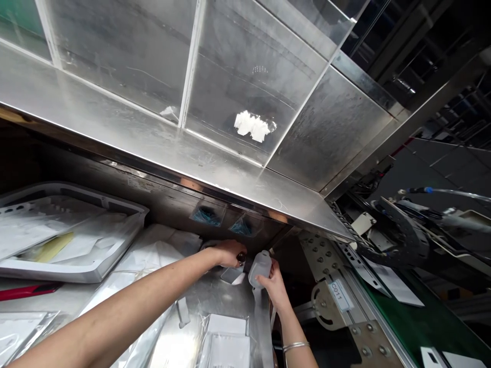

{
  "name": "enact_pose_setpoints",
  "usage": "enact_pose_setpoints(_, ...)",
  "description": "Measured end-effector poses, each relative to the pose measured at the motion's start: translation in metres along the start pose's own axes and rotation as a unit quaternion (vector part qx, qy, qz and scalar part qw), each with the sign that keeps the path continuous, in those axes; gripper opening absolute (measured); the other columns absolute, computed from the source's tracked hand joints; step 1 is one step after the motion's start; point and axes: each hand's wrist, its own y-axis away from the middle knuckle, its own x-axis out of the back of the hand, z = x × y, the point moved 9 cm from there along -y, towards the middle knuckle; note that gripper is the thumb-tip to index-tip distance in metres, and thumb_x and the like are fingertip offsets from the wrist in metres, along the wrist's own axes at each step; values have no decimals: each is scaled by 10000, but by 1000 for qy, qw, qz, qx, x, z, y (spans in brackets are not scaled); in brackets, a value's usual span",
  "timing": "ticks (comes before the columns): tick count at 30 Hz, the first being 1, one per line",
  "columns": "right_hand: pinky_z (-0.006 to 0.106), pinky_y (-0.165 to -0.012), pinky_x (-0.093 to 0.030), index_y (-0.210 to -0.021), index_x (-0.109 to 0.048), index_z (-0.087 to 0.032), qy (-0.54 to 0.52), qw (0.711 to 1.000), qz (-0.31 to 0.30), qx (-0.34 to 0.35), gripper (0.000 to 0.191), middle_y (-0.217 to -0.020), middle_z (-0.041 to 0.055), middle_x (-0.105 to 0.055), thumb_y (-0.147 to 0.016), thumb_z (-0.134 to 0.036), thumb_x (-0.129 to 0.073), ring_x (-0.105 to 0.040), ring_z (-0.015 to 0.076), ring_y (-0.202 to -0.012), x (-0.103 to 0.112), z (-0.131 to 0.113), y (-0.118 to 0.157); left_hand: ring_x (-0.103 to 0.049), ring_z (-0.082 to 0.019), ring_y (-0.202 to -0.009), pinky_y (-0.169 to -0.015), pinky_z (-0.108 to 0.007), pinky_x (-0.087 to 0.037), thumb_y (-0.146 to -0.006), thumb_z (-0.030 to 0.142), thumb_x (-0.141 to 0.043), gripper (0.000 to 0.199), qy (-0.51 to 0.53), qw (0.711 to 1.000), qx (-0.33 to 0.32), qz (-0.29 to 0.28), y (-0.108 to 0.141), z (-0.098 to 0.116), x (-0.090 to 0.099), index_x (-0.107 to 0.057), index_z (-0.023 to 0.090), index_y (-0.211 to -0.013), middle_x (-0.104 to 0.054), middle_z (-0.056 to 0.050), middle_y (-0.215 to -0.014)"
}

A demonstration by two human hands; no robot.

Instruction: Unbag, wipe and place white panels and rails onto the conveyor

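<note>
My right hand grips a translucent white plastic container between thumb and fingers, holding it tilted over the right edge of the steel table. Just left of it, my left hand is closed, with a dark, round, shiny part showing at its fingers. The rest of what it holds is hidden. Below that hand lies a small grey-and-white flat piece on the steel surface. The two hands are close together but apart.
A grey tray with papers and plastic bags stands left. Near me lie a bagged stack of white cards and a red-handled tool. A steel ledge overhangs the back. On the right runs a machine with a green conveyor belt.
</note>
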Motion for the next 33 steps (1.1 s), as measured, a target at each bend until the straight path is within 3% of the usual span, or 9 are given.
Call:
enact_pose_setpoints(5,329,-790,-478,-1040,-393,-213,-30,996,75,-28,560,-958,42,-622,-555,-239,-673,-619,222,-886,6,7,-11,-572,-239,-991,-826,-437,-474,-774,287,-629,326,-4,1000,-5,9,-2,-1,-6,-583,184,-1079,-621,-77,-1068)
enact_pose_setpoints(9,342,-799,-468,-1030,-394,-209,-46,992,114,-42,567,-937,38,-612,-551,-206,-699,-617,223,-869,2,7,-13,-430,-369,-1181,-914,-506,-395,-648,246,-683,672,11,998,-24,57,11,10,12,-456,226,-1280,-472,-123,-1337)
enact_pose_setpoints(11,343,-804,-471,-1031,-390,-207,-66,990,116,-36,572,-949,41,-613,-555,-216,-708,-618,223,-880,1,0,-9,-364,-318,-1255,-992,-433,-343,-703,259,-614,708,33,995,-42,89,20,22,22,-341,252,-1357,-371,-88,-1423)
enact_pose_setpoints(17,363,-893,-452,-1132,-387,-213,-119,991,57,13,618,-1083,76,-604,-622,-282,-727,-589,218,-1002,9,-62,14,-355,-286,-1277,-1008,-349,-336,-688,371,-624,833,129,981,-65,131,18,65,28,-220,208,-1397,-336,-102,-1443)
enact_pose_setpoints(22,361,-958,-404,-1232,-412,-227,-119,991,-10,65,621,-1232,89,-544,-703,-428,-669,-506,223,-1137,22,-96,22,-581,-276,-1015,-824,-318,-454,-707,394,-599,619,194,970,-48,142,9,81,30,-403,229,-1270,-606,-57,-1146)
enact_pose_setpoints(25,364,-889,-454,-1321,-346,-253,-53,996,63,33,633,-1260,75,-520,-785,-565,-473,-486,222,-1157,54,-52,22,-586,-274,-987,-800,-311,-458,-689,414,-622,657,214,964,-24,154,11,74,31,-386,208,-1267,-598,-68,-1143)
enact_pose_setpoints(27,382,-773,-501,-1292,-400,-204,19,991,129,-32,646,-1085,95,-606,-767,-577,-458,-570,252,-1022,72,-4,24,-591,-278,-971,-797,-318,-459,-684,408,-629,686,219,963,-6,157,14,67,29,-367,190,-1279,-603,-78,-1128)
enact_pose_setpoints(30,407,-689,-499,-1042,-615,-147,67,988,124,-64,576,-783,76,-630,-550,-433,-706,-618,306,-812,59,48,25,-607,-281,-919,-767,-321,-467,-676,384,-634,683,219,964,5,148,17,62,24,-381,170,-1274,-630,-78,-1058)
enact_pose_setpoints(33,405,-754,-468,-837,-682,-199,89,988,113,-50,351,-754,51,-621,-495,-271,-716,-605,305,-829,30,65,21,-564,-277,-1017,-826,-311,-447,-662,348,-647,728,219,965,-7,148,18,63,20,-346,177,-1302,-570,-86,-1176)
